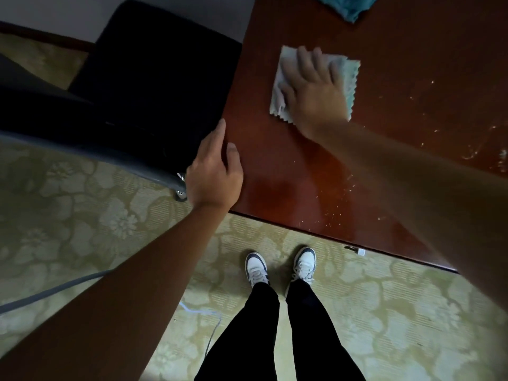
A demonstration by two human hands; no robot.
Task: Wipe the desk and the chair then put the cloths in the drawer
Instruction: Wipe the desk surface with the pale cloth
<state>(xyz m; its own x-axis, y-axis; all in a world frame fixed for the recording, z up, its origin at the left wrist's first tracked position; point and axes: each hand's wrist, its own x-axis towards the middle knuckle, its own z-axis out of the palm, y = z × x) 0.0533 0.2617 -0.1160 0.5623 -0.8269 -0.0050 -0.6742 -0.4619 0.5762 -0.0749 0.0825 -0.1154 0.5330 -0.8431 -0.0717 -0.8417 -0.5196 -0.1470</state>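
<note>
Right hand (313, 92), fingers spread, presses the pale cloth (350, 78) flat on the bench (412, 50); crumbs (343, 185) remain beside them, chair (154, 86) and drawer steps seemingly undone.

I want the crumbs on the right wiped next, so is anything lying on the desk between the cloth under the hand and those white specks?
Nothing visible blocks it. The right hand presses the pale zigzag-edged cloth flat on the reddish-brown wooden desk, and only bare wood lies between it and the white specks. The crumpled teal cloth sits farther back, out of the path.
</note>
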